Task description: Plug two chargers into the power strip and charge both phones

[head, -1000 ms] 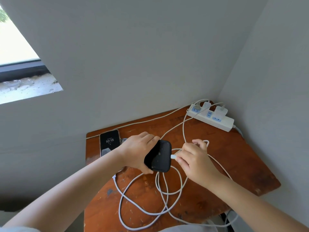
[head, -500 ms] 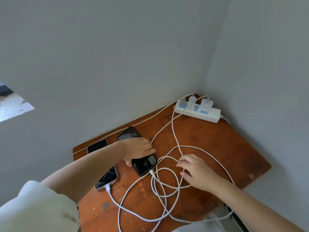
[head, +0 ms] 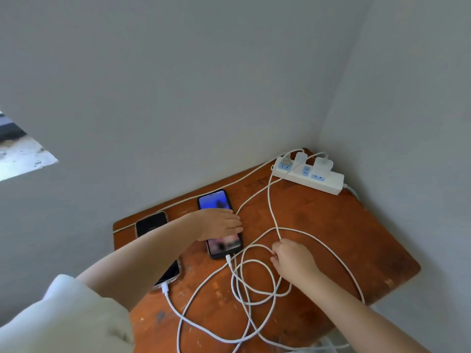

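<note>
A black phone with a lit screen lies on the wooden table. My left hand rests flat across its middle without gripping it. A white cable is plugged into its near end. A second, dark-screened phone lies to the left, partly hidden by my left forearm, with its own white cable plugged in. My right hand has its fingers curled on the tangled cable loops. The white power strip in the far corner carries two white chargers.
Grey walls meet in a corner right behind the power strip. A further plug sits in the strip's left socket, its cord running along the back wall. Cable loops hang over the table's near edge. A window sill shows at far left.
My left hand has laid the black phone down on the table and now rests flat on it; its screen has lit up. My right hand has left the plug and rests on the cable loops.
</note>
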